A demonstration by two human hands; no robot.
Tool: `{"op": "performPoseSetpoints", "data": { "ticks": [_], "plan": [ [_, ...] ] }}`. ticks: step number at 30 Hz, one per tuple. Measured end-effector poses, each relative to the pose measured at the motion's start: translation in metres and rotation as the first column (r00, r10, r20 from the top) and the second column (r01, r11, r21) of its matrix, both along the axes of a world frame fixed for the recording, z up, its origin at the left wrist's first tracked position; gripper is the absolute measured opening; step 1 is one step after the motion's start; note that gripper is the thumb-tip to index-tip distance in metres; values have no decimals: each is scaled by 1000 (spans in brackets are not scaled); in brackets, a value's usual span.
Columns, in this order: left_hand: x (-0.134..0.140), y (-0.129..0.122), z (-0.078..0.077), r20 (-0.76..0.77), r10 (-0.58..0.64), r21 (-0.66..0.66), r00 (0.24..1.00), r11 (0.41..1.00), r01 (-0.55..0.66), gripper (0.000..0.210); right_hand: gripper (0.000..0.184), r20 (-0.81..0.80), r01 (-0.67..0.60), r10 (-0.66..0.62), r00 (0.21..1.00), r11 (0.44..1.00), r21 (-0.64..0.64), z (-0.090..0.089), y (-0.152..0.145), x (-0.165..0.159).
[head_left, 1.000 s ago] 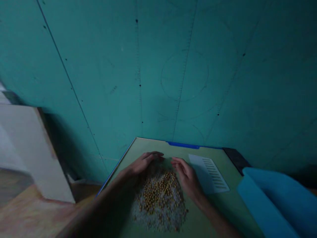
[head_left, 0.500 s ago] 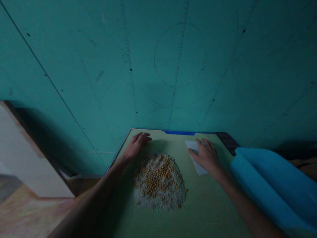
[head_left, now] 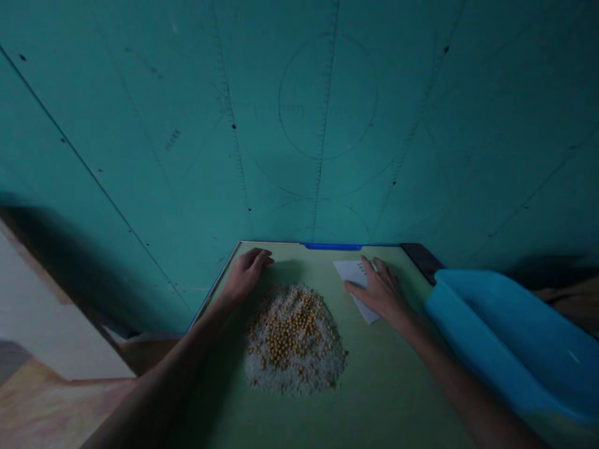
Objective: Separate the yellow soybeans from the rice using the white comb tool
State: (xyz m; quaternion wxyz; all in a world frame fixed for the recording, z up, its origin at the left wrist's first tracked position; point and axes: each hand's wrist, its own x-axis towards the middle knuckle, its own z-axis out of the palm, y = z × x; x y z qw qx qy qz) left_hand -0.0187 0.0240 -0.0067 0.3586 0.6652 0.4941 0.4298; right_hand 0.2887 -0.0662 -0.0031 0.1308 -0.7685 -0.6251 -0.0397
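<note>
Faintly, right hand (head_left: 381,292) covers white card (head_left: 349,272); its print is unreadable.

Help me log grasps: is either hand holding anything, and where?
Nothing is gripped. The right hand lies flat on the white card; the left hand rests beside the grain pile.

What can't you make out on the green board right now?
- White card, head view: mostly covered by the right hand; its print is too small and dim to read.
- Pile of beans and white grains: the white grains are too fine and dim to identify.
- Dark object at the board's far right corner: partly hidden behind the blue container.
- Left hand: what its palm covers is hidden.
</note>
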Motion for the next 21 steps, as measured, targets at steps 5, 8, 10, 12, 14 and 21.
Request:
{"op": "performPoseSetpoints", "data": {
  "ticks": [5,8,10,12,14,21],
  "plan": [
    [-4,2,-2,-132,76,88,988,994,-65,41,74,-72,-116,118,990,993,29,-6,2,1],
    [-9,4,-5,-143,116,100,983,990,-102,40,81,16,-46,46,999,999,-8,-3,-3,-2],
    [-10,6,-6,-131,114,94,985,990,-102,44,89,57,20,-17,998,998,-55,1,-6,-5],
    [-10,6,-6,-151,123,104,981,989,-107,44,94,59,39,-34,998,996,-84,4,-8,-8],
    [-8,4,-4,-177,129,107,976,988,-112,42,94,57,13,-8,998,997,-81,6,-8,-9],
    [-3,-1,1,-231,136,122,963,986,-110,43,85,14,-29,29,999,999,-23,1,-3,-8]
  ]
}}
